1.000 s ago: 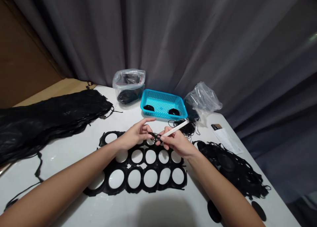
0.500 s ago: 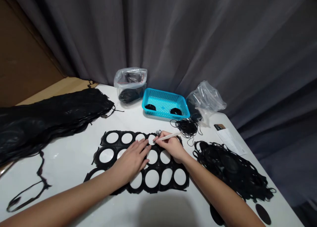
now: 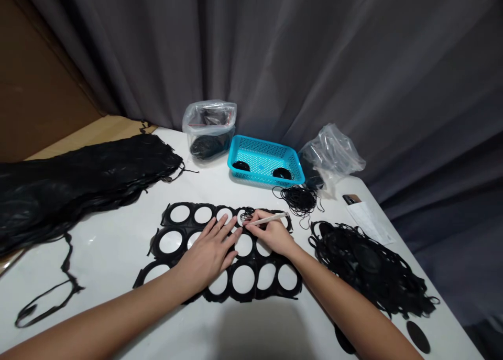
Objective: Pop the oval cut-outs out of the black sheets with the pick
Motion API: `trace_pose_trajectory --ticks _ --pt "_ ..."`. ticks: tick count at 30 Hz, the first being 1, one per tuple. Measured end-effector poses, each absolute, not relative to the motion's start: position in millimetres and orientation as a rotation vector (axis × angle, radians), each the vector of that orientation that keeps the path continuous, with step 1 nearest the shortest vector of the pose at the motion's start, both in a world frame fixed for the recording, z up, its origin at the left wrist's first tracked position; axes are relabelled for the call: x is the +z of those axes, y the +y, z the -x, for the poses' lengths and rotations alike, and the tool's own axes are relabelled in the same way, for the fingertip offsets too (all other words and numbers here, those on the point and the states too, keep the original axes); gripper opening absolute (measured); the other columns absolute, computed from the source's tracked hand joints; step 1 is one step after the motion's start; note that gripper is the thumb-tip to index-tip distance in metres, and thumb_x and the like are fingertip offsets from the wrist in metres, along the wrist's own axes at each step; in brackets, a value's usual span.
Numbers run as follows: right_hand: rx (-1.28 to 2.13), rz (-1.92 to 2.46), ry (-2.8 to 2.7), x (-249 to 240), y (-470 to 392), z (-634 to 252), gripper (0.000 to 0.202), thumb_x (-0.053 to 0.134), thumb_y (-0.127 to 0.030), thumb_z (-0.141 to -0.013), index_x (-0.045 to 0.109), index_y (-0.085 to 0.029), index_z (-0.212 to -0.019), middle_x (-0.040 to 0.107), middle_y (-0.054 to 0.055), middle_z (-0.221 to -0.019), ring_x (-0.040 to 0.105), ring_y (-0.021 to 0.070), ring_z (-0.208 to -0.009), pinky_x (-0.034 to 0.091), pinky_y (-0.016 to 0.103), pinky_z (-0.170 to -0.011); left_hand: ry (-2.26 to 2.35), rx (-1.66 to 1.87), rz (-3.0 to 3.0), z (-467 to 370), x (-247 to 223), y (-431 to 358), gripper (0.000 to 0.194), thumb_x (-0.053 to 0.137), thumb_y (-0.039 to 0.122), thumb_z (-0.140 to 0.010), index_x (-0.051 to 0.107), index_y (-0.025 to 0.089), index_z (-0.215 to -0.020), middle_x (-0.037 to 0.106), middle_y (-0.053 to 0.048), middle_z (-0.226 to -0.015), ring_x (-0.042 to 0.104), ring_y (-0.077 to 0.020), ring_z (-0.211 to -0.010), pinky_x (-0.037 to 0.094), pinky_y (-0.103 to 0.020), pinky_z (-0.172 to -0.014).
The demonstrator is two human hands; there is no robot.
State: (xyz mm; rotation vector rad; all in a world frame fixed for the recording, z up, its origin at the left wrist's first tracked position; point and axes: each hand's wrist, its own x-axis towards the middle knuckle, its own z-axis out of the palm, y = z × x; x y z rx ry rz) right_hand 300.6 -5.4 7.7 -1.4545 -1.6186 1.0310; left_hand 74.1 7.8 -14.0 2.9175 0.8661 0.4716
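A thin black sheet [image 3: 253, 263] with rows of large round holes lies on the white table. My left hand [image 3: 212, 244] rests flat on it with the fingers spread, pressing around the holes of the upper rows. In my right hand [image 3: 273, 234] is a slim white pen-like tool [image 3: 271, 218], pinched near its lower end and tilted to the right. Its tip, too small to make out, is at a hole in the top row. Thin black loops [image 3: 247, 214] gather at that hole, just beside my right fingertips.
Behind the sheet stand a blue basket [image 3: 261, 182] with black coils and two clear bags [image 3: 210, 127]. Black cords [image 3: 301, 198] lie right of the basket. A heap of black cutouts [image 3: 369, 265] sits at right, a stack of black sheets [image 3: 78, 184] at left.
More black loops show at the top-row hole by my right fingers. My right hand and the tool have shifted slightly; my left hand stays flat on the sheet. The view has tilted slightly.
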Motion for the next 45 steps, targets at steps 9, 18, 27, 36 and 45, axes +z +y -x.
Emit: trace_pose_trajectory --ticks 9,18,27,36,45 --pt "0.644 1.262 -2.06 2.7 -10.2 -297.6 0.012 0.052 -0.021 -0.096 0.06 -0.023 -0.087 0.07 0.01 -0.102 0.06 0.0256 -0.098 0.048 0.041 -0.088 0.882 0.509 -2.875 -73.7 -17.3 7.0 0.049 0.053 0.031 -0.099 0.047 0.02 -0.147 0.037 -0.017 -0.159 0.036 -0.0316 -0.147 0.032 -0.049 -0.118" --pt "1.061 1.519 -1.513 9.3 -2.1 -303.3 0.02 0.066 -0.034 -0.086 0.055 -0.021 -0.074 0.06 -0.002 -0.071 0.054 0.0158 -0.068 0.041 0.028 -0.065 0.866 0.515 -2.846 -72.7 -14.8 5.6 0.049 0.053 0.03 -0.1 0.046 0.022 -0.147 0.033 -0.015 -0.162 0.032 -0.0321 -0.148 0.032 -0.051 -0.119" --pt "1.03 1.475 -1.643 9.1 -2.4 -303.5 0.016 0.065 -0.03 -0.087 0.058 -0.021 -0.075 0.065 0.0 -0.078 0.058 0.0173 -0.075 0.044 0.03 -0.071 0.873 0.512 -2.843 -73.2 -16.1 5.7 0.051 0.054 0.03 -0.099 0.044 0.023 -0.149 0.032 -0.015 -0.162 0.032 -0.0321 -0.149 0.031 -0.051 -0.119" --pt "0.441 1.285 -2.182 6.8 -2.1 -306.4 0.007 0.056 -0.021 -0.092 0.062 -0.025 -0.091 0.07 0.009 -0.103 0.059 0.027 -0.097 0.045 0.04 -0.088 0.901 0.496 -2.862 -75.0 -18.9 5.3 0.05 0.056 0.028 -0.097 0.047 0.02 -0.146 0.037 -0.018 -0.159 0.036 -0.0341 -0.147 0.033 -0.052 -0.117" --pt "0.403 1.689 -1.472 29.0 53.6 -345.8 0.023 0.059 -0.032 -0.088 0.049 -0.022 -0.069 0.055 0.0 -0.066 0.051 0.0163 -0.061 0.044 0.03 -0.06 0.969 0.437 -2.863 -74.9 -13.0 6.1 0.047 0.061 0.031 -0.095 0.054 0.023 -0.141 0.033 -0.018 -0.161 0.034 -0.0401 -0.146 0.036 -0.054 -0.114"
